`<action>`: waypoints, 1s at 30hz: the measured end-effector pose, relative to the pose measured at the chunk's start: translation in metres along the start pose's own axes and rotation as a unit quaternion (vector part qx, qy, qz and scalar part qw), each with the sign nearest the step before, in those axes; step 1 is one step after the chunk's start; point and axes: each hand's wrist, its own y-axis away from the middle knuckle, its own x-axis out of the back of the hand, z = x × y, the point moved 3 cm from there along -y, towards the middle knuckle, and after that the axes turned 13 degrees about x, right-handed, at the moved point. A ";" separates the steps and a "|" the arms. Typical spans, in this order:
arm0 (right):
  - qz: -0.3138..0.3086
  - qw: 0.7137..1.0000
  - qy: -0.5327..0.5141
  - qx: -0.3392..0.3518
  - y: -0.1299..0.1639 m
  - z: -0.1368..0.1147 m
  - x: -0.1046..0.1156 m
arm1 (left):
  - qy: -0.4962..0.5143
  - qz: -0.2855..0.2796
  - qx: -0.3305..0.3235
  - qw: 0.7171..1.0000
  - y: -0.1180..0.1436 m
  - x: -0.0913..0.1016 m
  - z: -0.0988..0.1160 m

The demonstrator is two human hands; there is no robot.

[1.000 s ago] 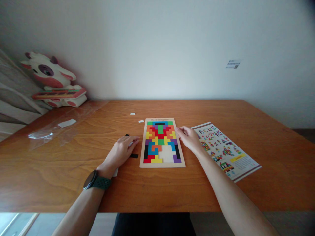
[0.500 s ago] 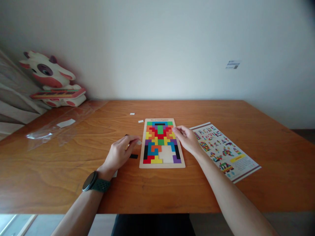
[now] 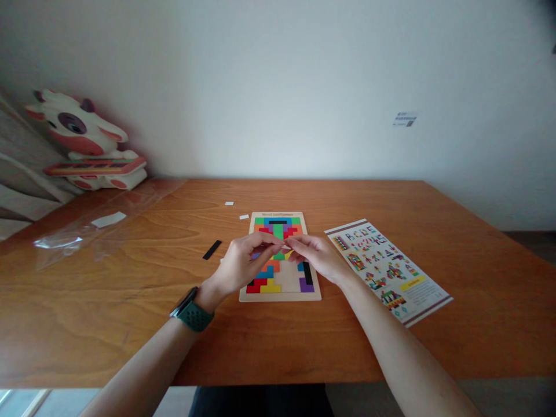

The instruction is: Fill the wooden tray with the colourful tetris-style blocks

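A wooden puzzle board [image 3: 244, 296] lies in the middle of the table, packed with coloured block pieces, with a bare gap near its front. My left hand [image 3: 243, 263], with a dark green watch on its wrist, and my right hand [image 3: 317, 258] meet fingertip to fingertip just above the board's middle. Together they pinch a small puzzle piece [image 3: 284, 248] that the fingers mostly hide. A loose black bar piece [image 3: 212, 249] lies on the table left of my left hand.
A printed pattern sheet [image 3: 391, 269] lies right of the board. Small white scraps [image 3: 244, 217] sit behind the board. Clear plastic wrap [image 3: 78, 237] is spread at the far left. A cow plush toy [image 3: 82, 142] rests against the wall.
My left hand has left the table beside the board and moved right over it. My right hand has shifted left from the board's edge to meet it. The black bar is now uncovered.
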 end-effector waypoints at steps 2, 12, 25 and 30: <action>0.014 0.998 -0.056 -0.018 0.000 0.004 0.002 | -0.019 -0.014 -0.046 0.999 -0.003 -0.007 0.004; 0.102 0.992 -0.066 -0.018 0.000 0.011 0.014 | -0.252 0.015 -0.115 0.961 0.004 0.010 -0.016; 0.248 0.967 -0.051 0.020 -0.003 0.015 0.037 | -0.528 0.100 0.243 0.808 0.018 0.077 -0.050; 0.293 0.953 -0.064 0.033 -0.005 0.022 0.045 | -0.498 0.085 0.242 0.828 0.013 0.075 -0.056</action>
